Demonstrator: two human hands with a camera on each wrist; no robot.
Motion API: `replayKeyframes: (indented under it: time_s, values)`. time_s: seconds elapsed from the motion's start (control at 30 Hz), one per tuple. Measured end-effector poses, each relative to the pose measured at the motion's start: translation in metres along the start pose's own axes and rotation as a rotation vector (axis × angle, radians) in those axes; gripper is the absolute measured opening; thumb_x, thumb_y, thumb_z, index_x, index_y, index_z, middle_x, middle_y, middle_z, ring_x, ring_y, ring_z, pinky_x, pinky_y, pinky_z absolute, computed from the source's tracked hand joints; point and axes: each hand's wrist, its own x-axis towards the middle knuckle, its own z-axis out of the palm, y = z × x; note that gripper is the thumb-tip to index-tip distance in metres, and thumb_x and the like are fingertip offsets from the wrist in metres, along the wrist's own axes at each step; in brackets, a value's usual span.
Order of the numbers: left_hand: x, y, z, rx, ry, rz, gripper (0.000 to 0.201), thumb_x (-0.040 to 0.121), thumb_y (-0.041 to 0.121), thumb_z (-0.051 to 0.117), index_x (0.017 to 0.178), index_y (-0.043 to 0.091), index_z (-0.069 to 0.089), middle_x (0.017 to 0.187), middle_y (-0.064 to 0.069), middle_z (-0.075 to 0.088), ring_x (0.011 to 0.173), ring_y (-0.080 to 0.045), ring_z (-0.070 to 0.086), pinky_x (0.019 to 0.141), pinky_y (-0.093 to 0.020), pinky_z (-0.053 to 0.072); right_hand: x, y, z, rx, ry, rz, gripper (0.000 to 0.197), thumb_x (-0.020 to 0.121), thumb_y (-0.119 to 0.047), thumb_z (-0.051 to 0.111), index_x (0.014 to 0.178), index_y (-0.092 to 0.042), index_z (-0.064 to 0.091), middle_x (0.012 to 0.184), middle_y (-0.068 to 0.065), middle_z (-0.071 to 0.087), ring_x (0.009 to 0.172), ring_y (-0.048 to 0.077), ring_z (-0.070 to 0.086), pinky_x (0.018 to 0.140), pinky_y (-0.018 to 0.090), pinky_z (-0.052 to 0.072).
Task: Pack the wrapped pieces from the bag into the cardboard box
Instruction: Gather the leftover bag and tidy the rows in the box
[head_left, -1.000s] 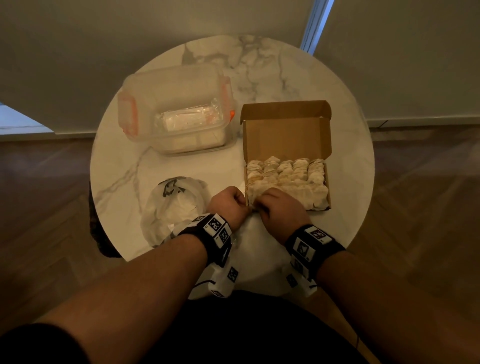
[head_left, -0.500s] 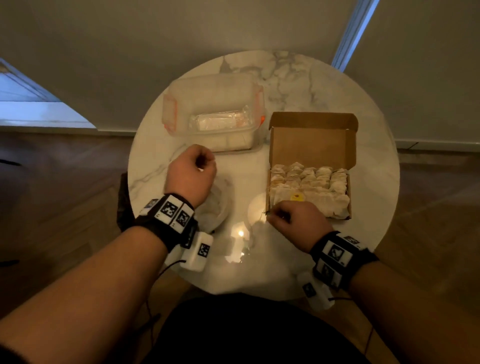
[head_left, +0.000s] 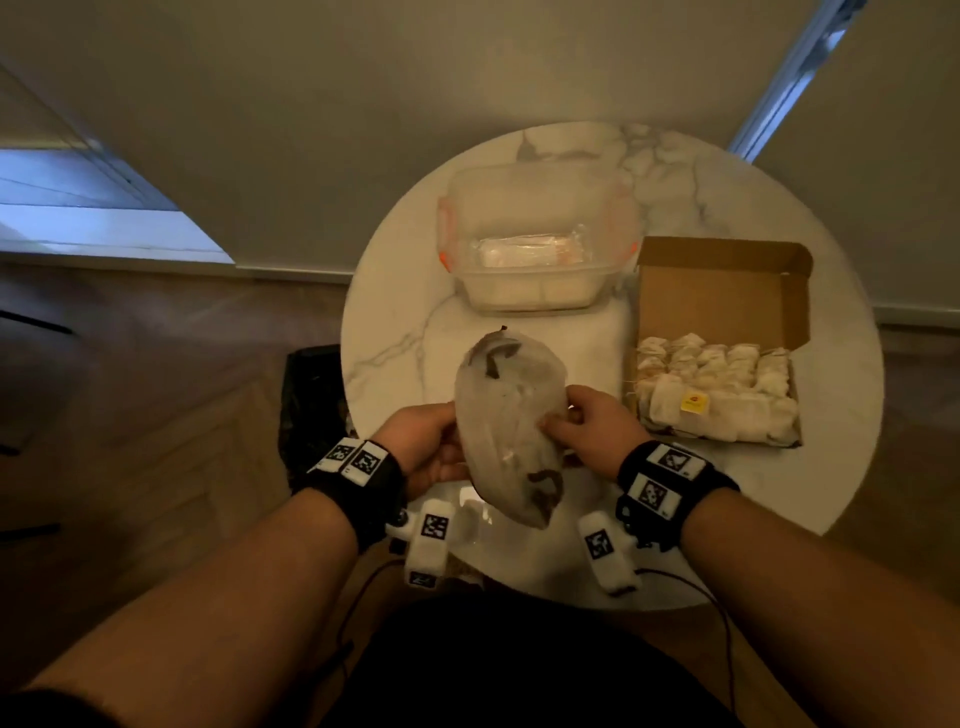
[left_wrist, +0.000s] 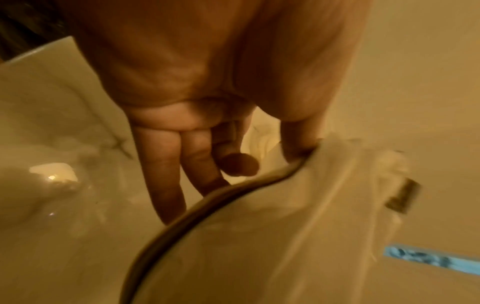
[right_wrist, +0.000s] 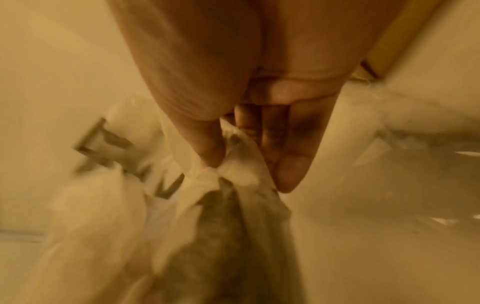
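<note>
A translucent white plastic bag (head_left: 506, 421) with dark print is held up above the near part of the round marble table (head_left: 395, 332), between both hands. My left hand (head_left: 431, 447) grips its left edge, thumb over the rim (left_wrist: 298, 160). My right hand (head_left: 582, 426) pinches its right side, thumb and fingers bunching the film (right_wrist: 221, 170). The open cardboard box (head_left: 722, 291) sits at the right, its lid flap upright, packed with several pale wrapped pieces (head_left: 711, 384). What the bag contains is hidden.
A clear plastic container (head_left: 535, 249) with orange clips stands at the back of the table, a wrapped packet inside. A dark object (head_left: 311, 400) stands on the wooden floor by the table's left edge. Walls close in behind.
Both hands left the box corner. The left hand went to the bag, the right joined it, and the bag has been lifted off the table between them.
</note>
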Motion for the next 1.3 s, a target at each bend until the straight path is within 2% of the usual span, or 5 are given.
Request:
replayKeyframes:
  time_s: [0.17, 0.37, 0.6, 0.97, 1.3]
  values:
    - [-0.021, 0.016, -0.009, 0.142, -0.215, 0.118, 0.025, 0.093, 0.028, 0.065, 0.114, 0.016, 0.073, 0.115, -0.018, 0.073, 0.112, -0.04, 0.065, 0.102, -0.058, 0.052, -0.017, -0.033, 0.034, -0.055, 0.045, -0.126, 0.017, 0.091, -0.018, 0.072, 0.099, -0.03, 0.063, 0.086, -0.008, 0.07, 0.071, 0.004, 0.067, 0.051, 0.018, 0.053]
    - [-0.01, 0.031, -0.056, 0.005, 0.018, 0.197, 0.031, 0.096, 0.034, 0.065, 0.111, 0.007, 0.072, 0.114, -0.032, 0.067, 0.101, -0.045, 0.064, 0.096, -0.059, 0.052, -0.015, -0.041, 0.041, 0.343, 0.17, -0.03, 0.018, 0.089, -0.009, 0.071, 0.107, -0.009, 0.068, 0.108, 0.018, 0.073, 0.096, 0.033, 0.072, 0.083, 0.054, 0.061]
    - [0.017, 0.017, -0.134, 0.138, 0.365, 0.136, 0.03, 0.086, 0.033, 0.058, 0.1, 0.007, 0.064, 0.11, -0.023, 0.07, 0.101, -0.042, 0.068, 0.084, -0.062, 0.059, 0.005, -0.042, 0.009, 0.904, -0.002, 0.12, 0.028, 0.092, 0.004, 0.057, 0.085, -0.023, 0.055, 0.087, 0.01, 0.063, 0.079, 0.027, 0.065, 0.062, 0.037, 0.061]
    - [-0.035, 0.008, -0.117, 0.204, 0.418, 0.472, 0.018, 0.091, 0.025, 0.073, 0.101, 0.013, 0.065, 0.096, -0.012, 0.073, 0.089, -0.03, 0.072, 0.079, -0.044, 0.061, 0.017, -0.101, 0.123, -0.532, -0.158, -0.38, 0.058, 0.066, -0.078, 0.073, 0.106, -0.037, 0.071, 0.102, -0.013, 0.063, 0.092, 0.004, 0.058, 0.077, 0.024, 0.047]
    - [-0.028, -0.02, -0.241, -0.377, 0.411, 0.298, 0.026, 0.088, 0.001, 0.073, 0.11, 0.006, 0.061, 0.123, -0.022, 0.069, 0.108, -0.037, 0.071, 0.094, -0.058, 0.057, 0.069, -0.119, 0.201, -0.274, -0.004, -0.303, 0.004, 0.09, -0.026, 0.075, 0.093, -0.026, 0.076, 0.086, -0.006, 0.075, 0.083, 0.014, 0.07, 0.079, 0.035, 0.057]
